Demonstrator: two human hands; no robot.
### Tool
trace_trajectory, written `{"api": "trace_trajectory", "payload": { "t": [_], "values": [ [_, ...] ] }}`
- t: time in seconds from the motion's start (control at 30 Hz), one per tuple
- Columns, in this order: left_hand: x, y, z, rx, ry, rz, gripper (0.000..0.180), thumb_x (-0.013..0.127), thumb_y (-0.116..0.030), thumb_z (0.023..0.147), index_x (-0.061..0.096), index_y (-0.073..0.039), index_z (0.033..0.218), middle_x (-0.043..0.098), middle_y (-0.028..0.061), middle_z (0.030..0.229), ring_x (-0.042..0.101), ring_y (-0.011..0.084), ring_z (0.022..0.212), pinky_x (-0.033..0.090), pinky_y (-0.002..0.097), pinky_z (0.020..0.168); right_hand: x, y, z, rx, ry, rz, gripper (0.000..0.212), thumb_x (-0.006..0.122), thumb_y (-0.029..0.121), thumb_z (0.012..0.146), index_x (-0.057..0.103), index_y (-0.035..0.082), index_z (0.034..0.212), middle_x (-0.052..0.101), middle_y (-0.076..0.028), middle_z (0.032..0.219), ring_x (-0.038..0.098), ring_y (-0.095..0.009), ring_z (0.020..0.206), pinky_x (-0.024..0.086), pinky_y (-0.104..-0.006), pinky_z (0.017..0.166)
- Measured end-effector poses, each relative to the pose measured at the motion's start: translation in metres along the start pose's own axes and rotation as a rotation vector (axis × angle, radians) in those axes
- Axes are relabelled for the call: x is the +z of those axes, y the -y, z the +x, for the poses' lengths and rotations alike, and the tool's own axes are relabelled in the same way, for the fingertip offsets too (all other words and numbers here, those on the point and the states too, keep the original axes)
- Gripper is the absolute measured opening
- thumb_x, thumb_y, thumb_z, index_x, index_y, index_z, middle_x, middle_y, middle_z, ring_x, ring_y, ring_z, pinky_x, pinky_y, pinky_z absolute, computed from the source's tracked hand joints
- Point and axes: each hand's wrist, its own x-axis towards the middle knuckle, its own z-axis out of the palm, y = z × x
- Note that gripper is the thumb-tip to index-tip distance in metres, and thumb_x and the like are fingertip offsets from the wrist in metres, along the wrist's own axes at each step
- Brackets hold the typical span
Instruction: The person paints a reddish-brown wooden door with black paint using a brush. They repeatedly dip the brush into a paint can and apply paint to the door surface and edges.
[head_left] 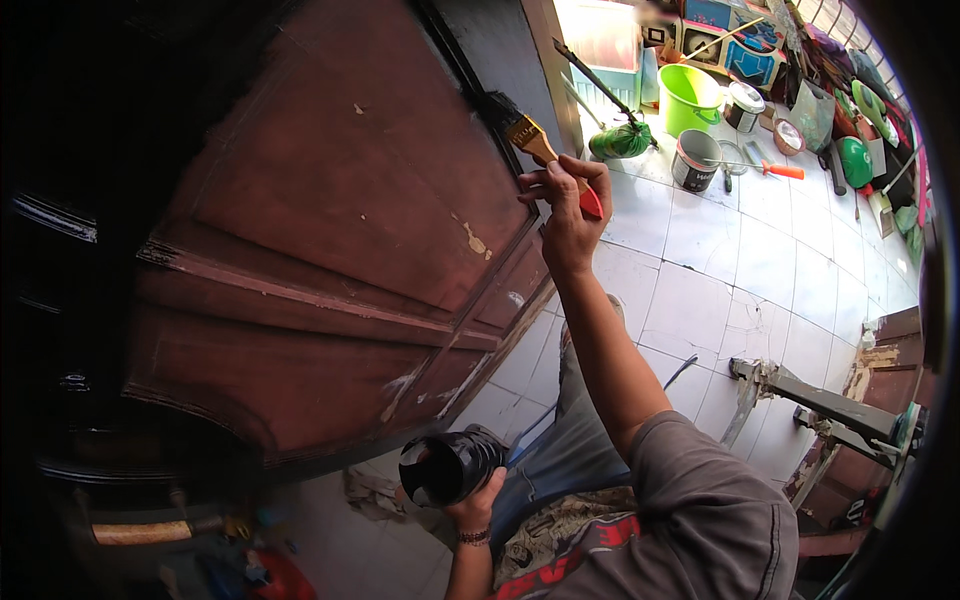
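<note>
A paintbrush [532, 140] with a wooden handle and red tip is gripped in my right hand [568, 212], fingers closed round the handle. Its black-coated bristles touch or nearly touch the dark edge strip of a brown panelled door [340, 180]. Glossy black paint covers the door's left side and runs along its upper right edge; the middle is brown with small pale chips. Lower down, my left hand [482, 502] is closed round a black-smeared paint container [468, 462], tilted with its dark opening toward the door. Part of that hand is hidden behind the container.
On the white tiled floor [690, 240] at the upper right stand a green bucket [690, 98], a grey paint tin [696, 162] and an orange-handled screwdriver [782, 171]. Piled boxes and bags lie beyond. A metal frame [830, 400] stands at the right.
</note>
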Motion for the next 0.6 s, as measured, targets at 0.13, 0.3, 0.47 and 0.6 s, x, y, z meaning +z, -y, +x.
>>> {"api": "trace_trajectory", "payload": {
  "t": [0.13,0.3,0.47,0.6],
  "values": [
    [-0.002,0.000,0.001,-0.070,-0.026,0.007,0.080,0.081,0.002,0.069,0.045,0.002,0.140,0.059,0.0106,0.128,0.059,0.0218,0.117,0.045,0.0389,0.106,0.033,0.016,0.014,-0.040,0.094,0.118,0.015,0.059,0.004,0.099,0.052,-0.002,0.111,0.065,-0.015,0.090,0.071,-0.022,0.079,0.060,-0.0301,0.060],
    [0.007,-0.008,0.017,-0.016,0.006,0.105,0.069,0.082,0.002,0.068,0.055,0.003,0.132,0.063,0.0100,0.125,0.061,0.0215,0.114,0.046,0.0386,0.105,-0.028,-0.040,-0.024,0.064,-0.017,-0.097,0.015,0.060,0.005,0.099,0.052,-0.001,0.110,0.065,-0.013,0.090,0.071,-0.019,0.079,0.059,-0.0288,0.062],
    [0.024,-0.012,0.035,-0.051,0.138,0.165,0.067,0.081,0.002,0.069,0.056,0.003,0.131,0.063,0.0100,0.125,0.062,0.0224,0.114,0.045,0.0395,0.105,-0.003,-0.008,-0.025,-0.048,-0.028,-0.061,0.015,0.061,0.006,0.099,0.052,0.000,0.110,0.067,-0.013,0.090,0.070,-0.016,0.077,0.059,-0.0277,0.064],
    [0.025,-0.010,0.042,-0.010,0.218,0.197,0.072,0.079,0.002,0.070,0.051,0.004,0.136,0.060,0.0114,0.129,0.059,0.0235,0.118,0.044,0.0405,0.106,-0.016,-0.041,-0.022,0.045,-0.031,-0.142,0.013,0.059,0.006,0.099,0.051,0.000,0.108,0.067,-0.013,0.088,0.070,-0.017,0.077,0.059,-0.0275,0.064]
  ]
}}
